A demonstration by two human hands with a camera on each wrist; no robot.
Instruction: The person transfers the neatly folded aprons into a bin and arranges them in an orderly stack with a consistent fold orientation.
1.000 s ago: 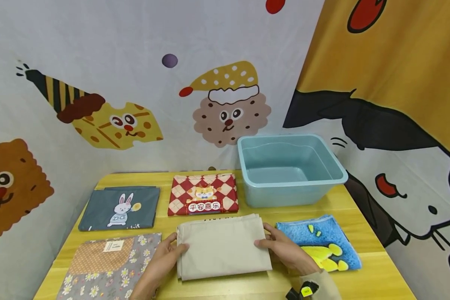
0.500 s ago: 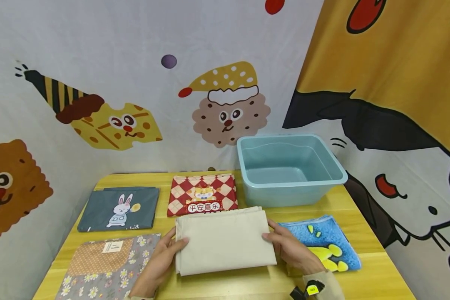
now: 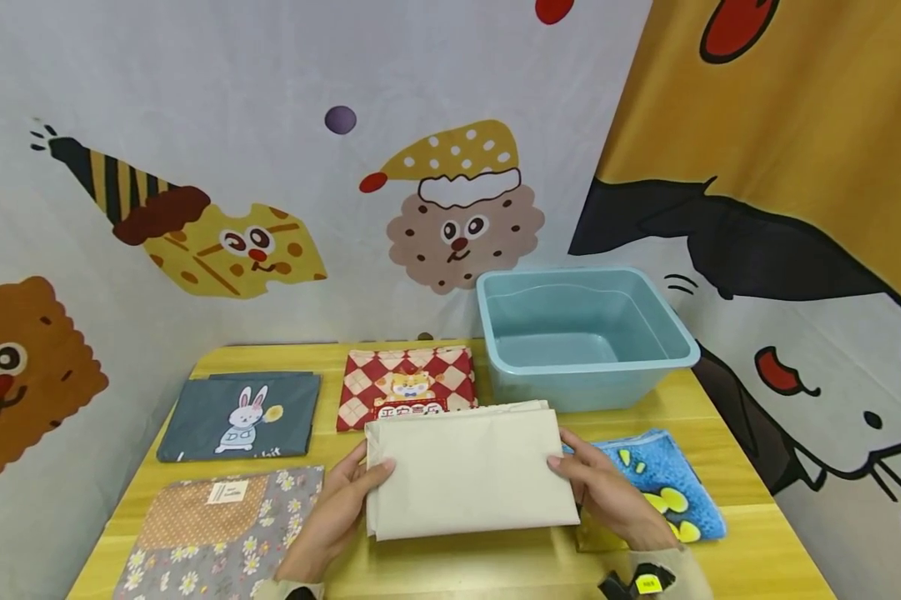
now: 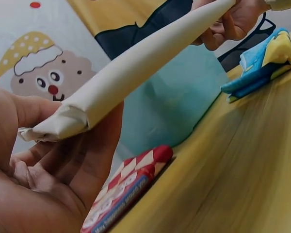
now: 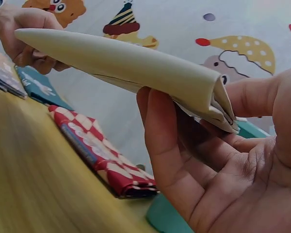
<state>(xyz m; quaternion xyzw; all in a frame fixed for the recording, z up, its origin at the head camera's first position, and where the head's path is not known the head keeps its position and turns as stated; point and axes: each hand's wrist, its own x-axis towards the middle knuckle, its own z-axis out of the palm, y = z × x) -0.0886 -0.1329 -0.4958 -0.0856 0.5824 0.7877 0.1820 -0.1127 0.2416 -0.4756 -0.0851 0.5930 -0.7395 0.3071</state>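
A folded cream cloth (image 3: 471,477) is held up level between my two hands, clear of the table. My left hand (image 3: 339,510) pinches its left edge, thumb on top and fingers beneath; the left wrist view shows the folded layers (image 4: 68,121) in that grip. At the opposite edge my right hand (image 3: 613,493) pinches it the same way, its fingers under the cloth (image 5: 136,63) in the right wrist view. Just behind it lies a red-and-cream checked folded cloth (image 3: 405,383), its front part hidden.
A light blue plastic tub (image 3: 588,387) stands at the back right. A blue and yellow folded cloth (image 3: 683,475) lies right of my right hand. On the left are a dark rabbit-print cloth (image 3: 195,417) and a grey floral one (image 3: 217,533). A printed curtain (image 3: 285,100) hangs behind the table.
Both hands have raised the cream cloth off the table and moved it slightly right and away from me. It now covers more of the checked cloth's front.
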